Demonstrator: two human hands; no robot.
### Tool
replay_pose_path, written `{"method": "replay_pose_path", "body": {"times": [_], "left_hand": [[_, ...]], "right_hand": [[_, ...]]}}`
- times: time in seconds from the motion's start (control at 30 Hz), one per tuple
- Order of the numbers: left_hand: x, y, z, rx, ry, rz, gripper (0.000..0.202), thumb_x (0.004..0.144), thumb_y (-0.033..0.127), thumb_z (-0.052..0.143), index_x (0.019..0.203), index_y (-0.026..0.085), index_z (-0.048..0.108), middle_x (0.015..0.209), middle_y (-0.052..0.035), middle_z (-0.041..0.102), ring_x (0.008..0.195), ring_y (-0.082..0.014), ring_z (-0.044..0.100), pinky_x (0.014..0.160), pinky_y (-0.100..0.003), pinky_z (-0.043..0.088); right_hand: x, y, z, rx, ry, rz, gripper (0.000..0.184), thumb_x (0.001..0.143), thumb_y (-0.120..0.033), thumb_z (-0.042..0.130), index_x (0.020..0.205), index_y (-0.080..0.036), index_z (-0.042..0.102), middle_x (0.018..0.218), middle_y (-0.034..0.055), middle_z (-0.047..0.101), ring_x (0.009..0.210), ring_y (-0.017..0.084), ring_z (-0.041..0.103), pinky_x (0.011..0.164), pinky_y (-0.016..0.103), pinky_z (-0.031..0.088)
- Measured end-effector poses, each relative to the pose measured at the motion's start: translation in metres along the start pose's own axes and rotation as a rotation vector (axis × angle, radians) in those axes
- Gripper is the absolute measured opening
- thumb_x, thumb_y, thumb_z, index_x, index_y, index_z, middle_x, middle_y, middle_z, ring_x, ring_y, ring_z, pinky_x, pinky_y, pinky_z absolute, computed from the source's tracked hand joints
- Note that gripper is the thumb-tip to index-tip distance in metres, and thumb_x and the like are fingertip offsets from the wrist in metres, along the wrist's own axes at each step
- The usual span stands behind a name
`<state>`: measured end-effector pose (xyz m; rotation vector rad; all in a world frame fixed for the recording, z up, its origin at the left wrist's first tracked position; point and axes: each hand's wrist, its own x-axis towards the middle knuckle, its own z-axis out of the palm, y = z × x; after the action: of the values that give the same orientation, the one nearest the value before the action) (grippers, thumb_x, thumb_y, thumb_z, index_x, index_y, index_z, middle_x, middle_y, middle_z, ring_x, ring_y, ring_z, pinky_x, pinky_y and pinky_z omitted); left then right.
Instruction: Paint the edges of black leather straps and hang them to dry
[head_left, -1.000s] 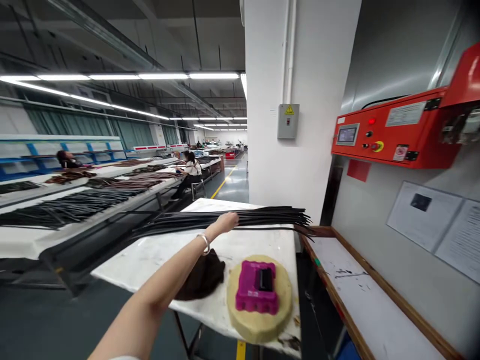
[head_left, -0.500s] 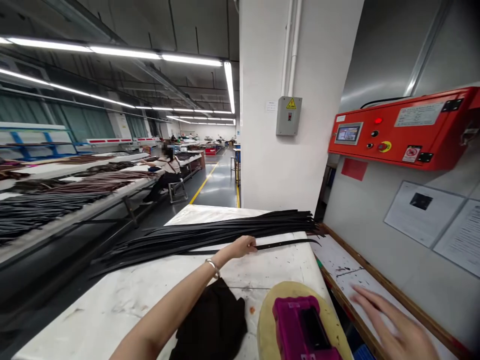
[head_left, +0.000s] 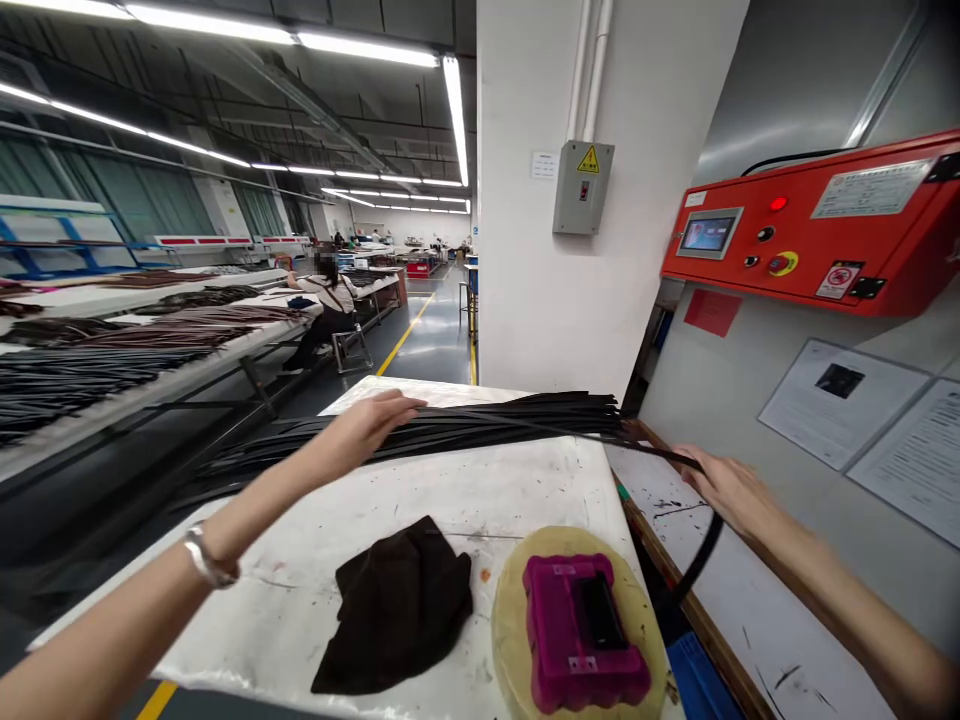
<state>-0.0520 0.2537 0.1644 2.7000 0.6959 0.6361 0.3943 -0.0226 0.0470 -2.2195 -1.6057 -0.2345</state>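
My left hand (head_left: 367,428) lies on a long bundle of black leather strips (head_left: 480,425) that crosses the far end of a white table (head_left: 540,500). A single black strip (head_left: 645,443) leaves the bundle and runs to my right hand (head_left: 727,495), which grips it above a side bench. Below that hand, the strip's end curves downward. A dark brown cloth (head_left: 394,610) lies crumpled near the table's front. Beside it, a magenta block (head_left: 581,635) sits on a round cream pad (head_left: 510,640).
The side bench (head_left: 787,640) has a wooden edge and runs along the right wall, under a red control panel (head_left: 802,230) and posted papers (head_left: 840,400). Long tables with strips (head_left: 112,370) stretch away left, where a seated co-worker (head_left: 326,310) is at work.
My right hand has come in from the lower right and now grips a single strip, lifted off the table. My left hand has shifted left onto the bundle.
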Motion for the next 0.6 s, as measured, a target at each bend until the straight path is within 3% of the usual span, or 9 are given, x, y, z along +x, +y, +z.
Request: {"method": "replay_pose_path", "body": {"times": [0.07,0.13,0.23,0.33,0.43,0.6], "left_hand": [[-0.001,0.015,-0.012,-0.003,-0.04,-0.079,0.034,0.094,0.045,0.046,0.1,0.021,0.069,0.084,-0.0039,0.064,0.073,-0.0184,0.057,0.069,-0.024,0.044],[0.009,0.054,-0.01,-0.065,-0.18,-0.105,0.034,0.094,0.046,0.046,0.085,0.02,0.066,0.069,-0.0003,0.058,0.058,-0.0138,0.048,0.054,-0.022,0.038],[0.035,0.132,0.022,-0.259,-0.51,-0.035,0.033,0.094,0.043,0.049,0.076,0.018,0.062,0.065,0.0007,0.055,0.05,-0.0106,0.045,0.045,-0.021,0.033],[0.056,0.184,0.066,-0.482,-0.829,0.017,0.029,0.09,0.038,0.057,0.071,0.017,0.061,0.061,0.0004,0.057,0.045,-0.0091,0.041,0.041,-0.021,0.033],[0.056,0.188,0.091,-0.665,-0.935,-0.022,0.026,0.087,0.037,0.063,0.073,0.016,0.064,0.063,-0.001,0.063,0.046,-0.0086,0.045,0.045,-0.02,0.04],[0.015,0.156,0.098,-0.835,-0.778,-0.244,0.035,0.082,0.048,0.071,0.076,0.014,0.068,0.076,-0.0045,0.071,0.051,-0.0104,0.059,0.053,-0.021,0.05]], "right_hand": [[-0.014,0.012,-0.002,0.044,-0.035,0.038,0.043,0.091,-0.029,0.037,0.12,-0.016,0.067,0.086,0.0145,0.074,0.077,0.034,0.069,0.069,0.045,0.051],[-0.021,-0.003,0.0,0.105,-0.052,0.029,0.041,0.094,-0.035,0.042,0.125,-0.018,0.063,0.103,0.0128,0.074,0.095,0.032,0.069,0.08,0.043,0.052],[-0.019,-0.06,-0.005,0.435,-0.118,-0.081,0.044,0.092,-0.044,0.057,0.132,-0.025,0.057,0.112,0.0067,0.071,0.104,0.026,0.066,0.089,0.037,0.051],[-0.017,-0.107,-0.023,0.854,-0.257,-0.205,0.035,0.087,-0.044,0.068,0.116,-0.025,0.066,0.091,0.0022,0.07,0.082,0.022,0.065,0.076,0.033,0.052],[-0.024,-0.109,-0.043,0.887,-0.386,-0.264,0.023,0.089,-0.045,0.065,0.087,-0.023,0.074,0.076,0.0005,0.066,0.069,0.018,0.059,0.062,0.028,0.046],[-0.042,-0.074,-0.048,0.807,-0.581,-0.203,0.041,0.097,-0.049,0.051,0.074,-0.021,0.07,0.066,0.0,0.057,0.062,0.015,0.05,0.054,0.025,0.034]]}}
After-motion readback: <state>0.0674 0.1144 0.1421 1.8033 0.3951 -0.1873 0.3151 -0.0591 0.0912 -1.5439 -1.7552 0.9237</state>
